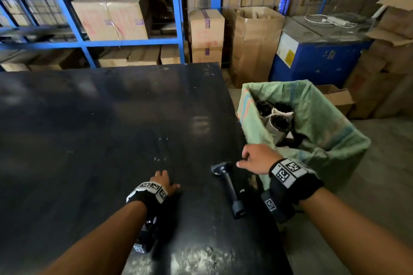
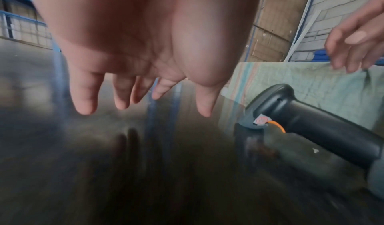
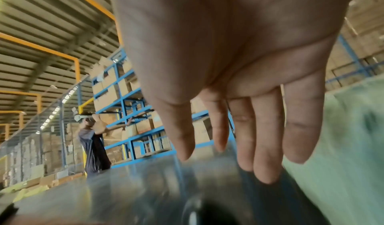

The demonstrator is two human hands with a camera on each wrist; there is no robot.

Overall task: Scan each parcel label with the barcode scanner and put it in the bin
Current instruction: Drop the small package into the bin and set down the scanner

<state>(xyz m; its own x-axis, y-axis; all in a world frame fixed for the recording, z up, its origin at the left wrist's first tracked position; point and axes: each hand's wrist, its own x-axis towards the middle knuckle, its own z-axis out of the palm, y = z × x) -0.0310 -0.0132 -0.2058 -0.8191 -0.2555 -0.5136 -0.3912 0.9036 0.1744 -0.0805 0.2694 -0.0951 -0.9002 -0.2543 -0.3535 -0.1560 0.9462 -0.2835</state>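
A black barcode scanner (image 1: 228, 185) (image 2: 307, 126) lies on its side on the dark table (image 1: 100, 129), near the right edge. My right hand (image 1: 252, 159) (image 3: 239, 146) hovers just right of the scanner's head, fingers straight and holding nothing. My left hand (image 1: 165, 182) (image 2: 143, 100) is spread low over the table left of the scanner, also empty. The bin (image 1: 317, 138), lined with a green woven sack (image 2: 324, 80), stands beside the table's right edge. Several dark wrapped parcels (image 1: 277, 118) lie inside it. No parcel shows on the table.
Blue racking (image 1: 89, 42) with cardboard boxes stands behind the table. A tall open carton (image 1: 252, 44) and a blue machine (image 1: 317, 58) stand behind the bin. More boxes (image 1: 388, 62) pile at far right. Another person (image 3: 93, 146) stands by distant shelves.
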